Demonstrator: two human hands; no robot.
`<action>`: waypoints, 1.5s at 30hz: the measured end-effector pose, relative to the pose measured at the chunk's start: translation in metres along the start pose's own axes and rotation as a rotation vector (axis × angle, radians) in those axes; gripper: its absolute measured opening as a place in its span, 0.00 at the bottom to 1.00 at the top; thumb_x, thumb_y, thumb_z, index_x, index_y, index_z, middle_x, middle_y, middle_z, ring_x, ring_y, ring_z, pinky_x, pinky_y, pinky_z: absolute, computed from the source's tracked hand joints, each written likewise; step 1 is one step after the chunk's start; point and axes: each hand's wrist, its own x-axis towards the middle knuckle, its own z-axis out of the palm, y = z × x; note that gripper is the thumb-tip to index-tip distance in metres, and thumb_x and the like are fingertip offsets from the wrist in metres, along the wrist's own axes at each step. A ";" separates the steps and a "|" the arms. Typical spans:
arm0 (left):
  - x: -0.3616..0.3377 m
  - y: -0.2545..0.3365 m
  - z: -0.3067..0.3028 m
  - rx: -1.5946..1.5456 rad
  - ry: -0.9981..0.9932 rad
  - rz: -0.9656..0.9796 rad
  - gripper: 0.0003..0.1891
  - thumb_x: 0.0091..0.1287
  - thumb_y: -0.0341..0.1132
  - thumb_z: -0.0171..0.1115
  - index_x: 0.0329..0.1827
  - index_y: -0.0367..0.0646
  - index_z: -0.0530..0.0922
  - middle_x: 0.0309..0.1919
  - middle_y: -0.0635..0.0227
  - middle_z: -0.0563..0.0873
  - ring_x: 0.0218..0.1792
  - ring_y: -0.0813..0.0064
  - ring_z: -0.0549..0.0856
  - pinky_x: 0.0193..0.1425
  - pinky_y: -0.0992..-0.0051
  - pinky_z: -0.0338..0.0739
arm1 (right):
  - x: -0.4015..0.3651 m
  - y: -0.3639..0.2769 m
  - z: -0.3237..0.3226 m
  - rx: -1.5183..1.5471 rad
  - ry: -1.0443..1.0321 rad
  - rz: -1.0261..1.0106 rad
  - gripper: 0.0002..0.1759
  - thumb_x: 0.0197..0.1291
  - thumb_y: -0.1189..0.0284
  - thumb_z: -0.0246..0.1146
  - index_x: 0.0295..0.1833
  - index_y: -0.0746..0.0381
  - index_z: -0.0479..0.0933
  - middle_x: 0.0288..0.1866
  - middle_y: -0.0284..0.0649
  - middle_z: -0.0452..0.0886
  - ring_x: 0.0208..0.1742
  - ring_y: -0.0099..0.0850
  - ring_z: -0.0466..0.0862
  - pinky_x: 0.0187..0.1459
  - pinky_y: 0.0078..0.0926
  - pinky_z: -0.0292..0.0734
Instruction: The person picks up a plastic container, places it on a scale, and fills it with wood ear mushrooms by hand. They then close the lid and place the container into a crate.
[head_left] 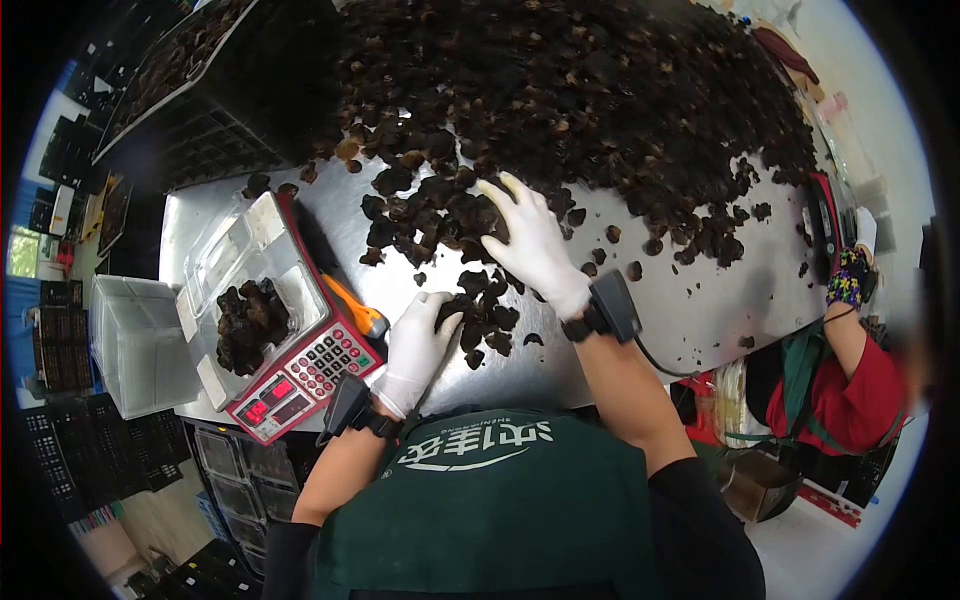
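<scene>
Dark brown, wrinkled pieces that look like wood ear mushrooms lie loose on a shiny metal table. My right hand, in a white glove, rests at the edge of this loose group with fingers spread apart. Lower and to the left, my left hand, also gloved in white, has its thumb and fingers curved around a dark mushroom piece beside a small cluster. A red and white digital scale stands left of my left hand. On it, a clear plastic tray holds a clump of mushrooms.
A large mushroom heap covers the table's far side. A black crate stands at the back left. Stacked clear containers sit left of the scale. An orange-handled tool lies beside it. At right, a co-worker's red sleeve shows near another scale.
</scene>
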 end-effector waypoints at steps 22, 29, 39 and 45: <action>-0.005 0.004 -0.019 -1.978 -0.398 -0.705 0.20 0.75 0.32 0.48 0.66 0.34 0.71 0.55 0.56 0.82 0.44 0.66 0.84 0.38 0.75 0.80 | -0.067 -0.049 -0.043 0.549 -0.155 0.022 0.27 0.56 0.74 0.69 0.64 0.57 0.77 0.65 0.43 0.75 0.66 0.42 0.75 0.67 0.36 0.70; -0.017 0.006 -0.012 -1.783 -0.649 -0.744 0.19 0.75 0.37 0.37 0.54 0.31 0.72 0.31 0.46 0.85 0.17 0.67 0.81 0.19 0.81 0.69 | -0.069 -0.049 -0.034 0.764 -0.495 0.209 0.20 0.62 0.78 0.65 0.60 0.62 0.80 0.52 0.37 0.84 0.53 0.26 0.81 0.57 0.23 0.76; -0.016 0.038 -0.025 -0.835 -0.596 -0.497 0.18 0.81 0.45 0.49 0.43 0.38 0.77 0.25 0.70 0.84 0.19 0.83 0.80 0.22 0.85 0.68 | -0.106 -0.031 -0.025 1.152 -0.437 0.512 0.15 0.70 0.79 0.57 0.60 0.65 0.80 0.51 0.35 0.83 0.48 0.21 0.81 0.54 0.22 0.78; -0.001 0.043 -0.008 -0.673 -0.557 -0.279 0.10 0.76 0.34 0.57 0.38 0.38 0.81 0.22 0.72 0.82 0.22 0.85 0.79 0.28 0.81 0.74 | -0.126 -0.011 -0.037 1.298 -0.399 0.632 0.17 0.67 0.81 0.51 0.57 0.67 0.79 0.45 0.37 0.83 0.45 0.24 0.82 0.50 0.22 0.78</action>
